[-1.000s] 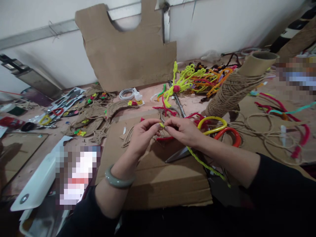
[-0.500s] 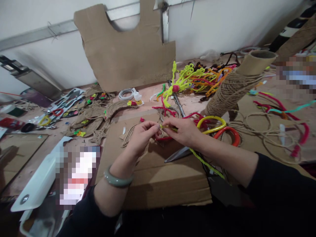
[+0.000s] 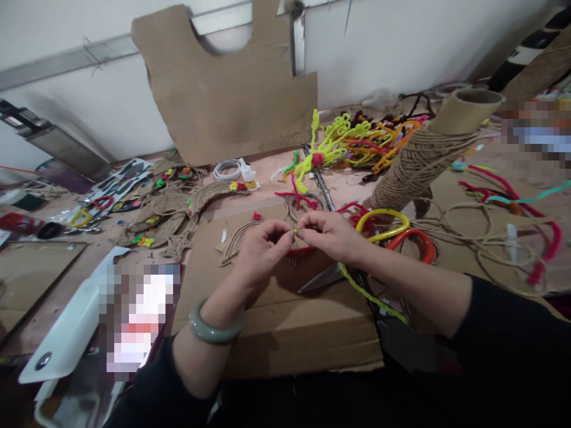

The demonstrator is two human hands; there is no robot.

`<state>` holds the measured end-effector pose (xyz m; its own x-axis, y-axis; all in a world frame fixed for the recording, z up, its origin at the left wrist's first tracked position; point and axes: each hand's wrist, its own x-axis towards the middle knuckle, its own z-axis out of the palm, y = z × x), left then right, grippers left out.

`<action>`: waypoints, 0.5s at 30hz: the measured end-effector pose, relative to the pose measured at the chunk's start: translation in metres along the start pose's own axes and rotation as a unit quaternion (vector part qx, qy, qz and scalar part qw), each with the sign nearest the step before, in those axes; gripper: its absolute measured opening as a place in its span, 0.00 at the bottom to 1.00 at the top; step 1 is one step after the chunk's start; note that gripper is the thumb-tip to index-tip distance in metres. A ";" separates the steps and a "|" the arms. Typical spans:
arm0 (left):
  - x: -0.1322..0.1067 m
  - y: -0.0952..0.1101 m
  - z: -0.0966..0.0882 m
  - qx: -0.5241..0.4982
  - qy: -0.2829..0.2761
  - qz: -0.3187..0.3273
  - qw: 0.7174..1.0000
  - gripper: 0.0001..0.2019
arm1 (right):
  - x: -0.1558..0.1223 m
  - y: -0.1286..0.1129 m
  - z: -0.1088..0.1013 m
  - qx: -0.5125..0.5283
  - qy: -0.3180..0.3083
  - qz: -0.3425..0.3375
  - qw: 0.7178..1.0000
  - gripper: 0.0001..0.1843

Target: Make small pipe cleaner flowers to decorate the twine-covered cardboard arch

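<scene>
Both hands meet above a sheet of cardboard (image 3: 307, 333). My left hand (image 3: 267, 249) pinches a tiny yellow-green piece of pipe cleaner (image 3: 295, 231) at its fingertips. My right hand (image 3: 328, 235) is closed on the same small piece from the other side; the fingers cover most of it. A longer yellow-green pipe cleaner (image 3: 372, 295) runs out from beneath my right wrist; whether it joins the pinched bit is hidden. Under my right forearm lie scissors (image 3: 322, 279), one handle loop yellow, one red. A jute-cord shape (image 3: 236, 241) rests left of my left hand, partly covered.
A cord-wound cardboard tube (image 3: 423, 154) stands at right. Behind the hands lie bundled yellow pipe cleaners (image 3: 341, 134) and a small glue bottle (image 3: 248, 175). Finished jute pieces (image 3: 165, 208) are heaped at left, near a white plastic holder (image 3: 74, 324). Upright cardboard (image 3: 232, 101) leans on the wall.
My right hand has shifted slightly, its fingertips now closer against the left ones. Less of the yellow-green piece shows between them. The things around have stayed put.
</scene>
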<state>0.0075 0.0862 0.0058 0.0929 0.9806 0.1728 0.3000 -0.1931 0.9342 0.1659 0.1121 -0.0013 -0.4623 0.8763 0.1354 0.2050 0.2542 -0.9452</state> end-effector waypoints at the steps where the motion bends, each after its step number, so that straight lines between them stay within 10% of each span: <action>1: -0.001 0.001 0.000 0.035 0.007 0.025 0.999 0.02 | 0.000 0.000 0.001 0.044 -0.015 0.025 0.999 0.06; 6: -0.004 0.003 0.001 0.149 0.050 0.107 0.982 0.05 | 0.002 -0.001 0.001 0.160 -0.077 0.102 0.979 0.07; 15: -0.002 0.002 -0.001 0.037 0.051 0.029 0.998 0.02 | 0.005 0.003 -0.010 0.017 -0.047 -0.029 0.998 0.10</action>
<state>0.0072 0.0842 0.0078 0.0166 0.9657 0.2591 0.3660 -0.2471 0.8972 0.1733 0.1210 -0.0001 -0.5525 0.8173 0.1636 0.1465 0.2885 -0.9462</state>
